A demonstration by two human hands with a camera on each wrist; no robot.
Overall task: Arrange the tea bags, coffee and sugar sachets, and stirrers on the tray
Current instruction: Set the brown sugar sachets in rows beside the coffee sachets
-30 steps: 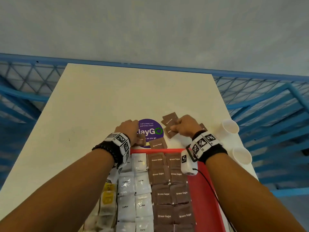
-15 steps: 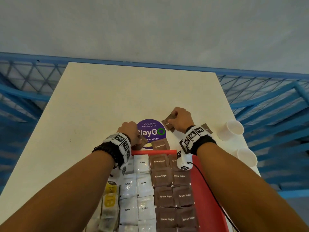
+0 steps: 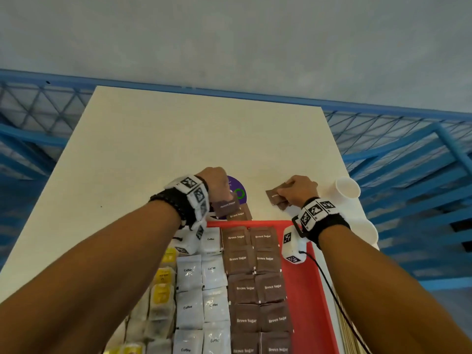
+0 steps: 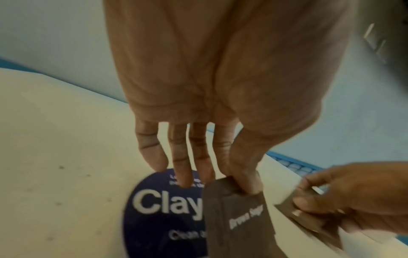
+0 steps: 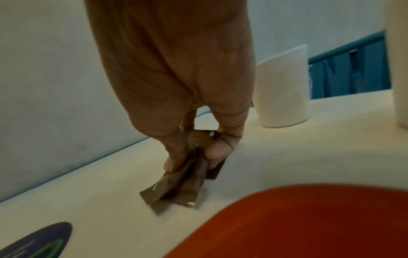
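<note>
Pinching brown sugar sachets, both hands.
Left hand holds one sachet; right hand grips several sachets beyond the red tray.

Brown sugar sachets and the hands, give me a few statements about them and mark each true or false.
1. The left hand pinches one brown sugar sachet. True.
2. The right hand is empty. False: it grips a bunch of sachets.
3. Brown sugar sachets lie in two columns on the red tray. True.
4. The white cups stand on the tray. False: they stand on the table, right of it.
</note>
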